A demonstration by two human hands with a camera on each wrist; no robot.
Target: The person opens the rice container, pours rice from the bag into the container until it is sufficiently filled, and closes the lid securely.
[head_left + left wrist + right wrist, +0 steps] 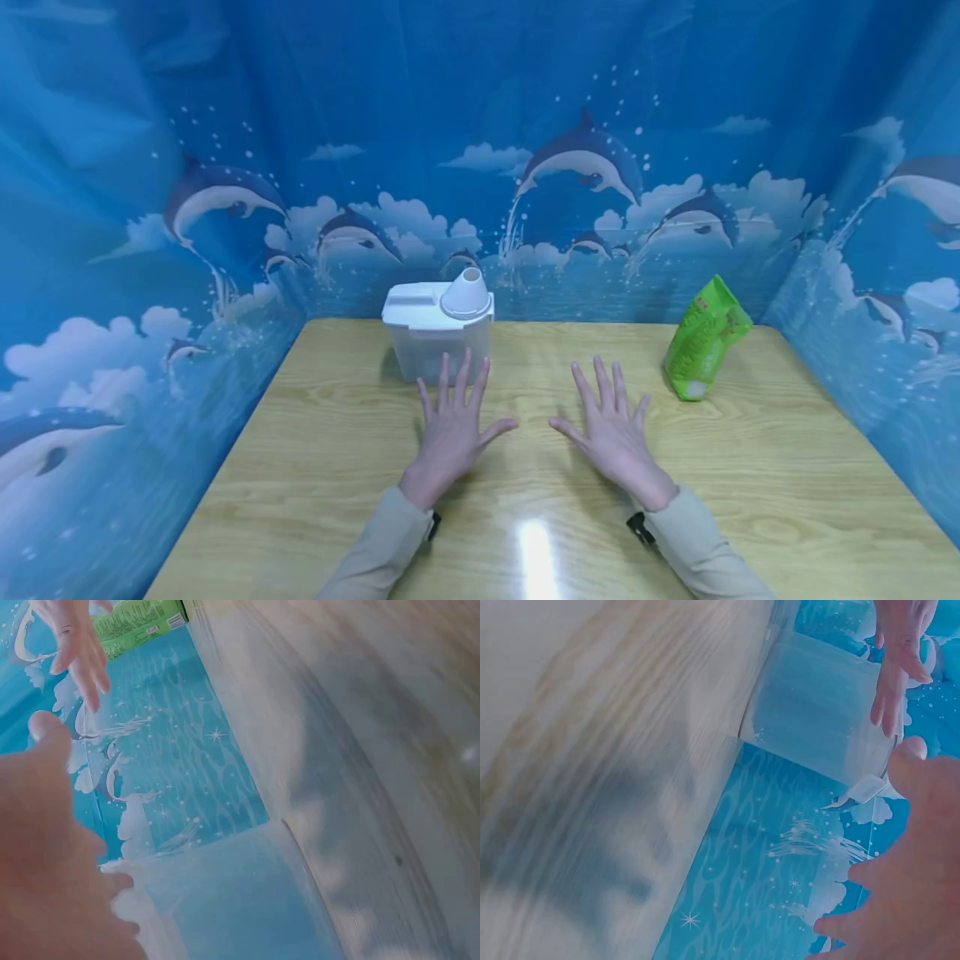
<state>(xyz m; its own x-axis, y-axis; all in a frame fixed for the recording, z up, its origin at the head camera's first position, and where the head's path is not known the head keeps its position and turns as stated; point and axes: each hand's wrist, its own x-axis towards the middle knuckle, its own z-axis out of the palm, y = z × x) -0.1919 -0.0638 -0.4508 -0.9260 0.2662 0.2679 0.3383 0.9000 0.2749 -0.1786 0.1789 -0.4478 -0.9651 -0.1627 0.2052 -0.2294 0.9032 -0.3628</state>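
Observation:
Both hands hover over the wooden table with fingers spread and nothing held. My left hand [452, 429] is in front of a clear plastic container [435, 354] with a white lid and a cone-shaped spout; in the head view its fingertips overlap the container's lower part. My right hand [613, 437] is to the left of and nearer than a green bag [701, 342], which stands upright, leaning a little right. In the left wrist view the container [240, 900] is beyond the left hand [60, 855]. The right wrist view shows the right hand [900, 870] and the container [810, 712].
The light wooden table [540, 492] has a bright glare spot near its front. A blue curtain [465, 75] printed with dolphins and clouds encloses the back and both sides. Each sleeve has a dark strap or clip [641, 528] at the wrist.

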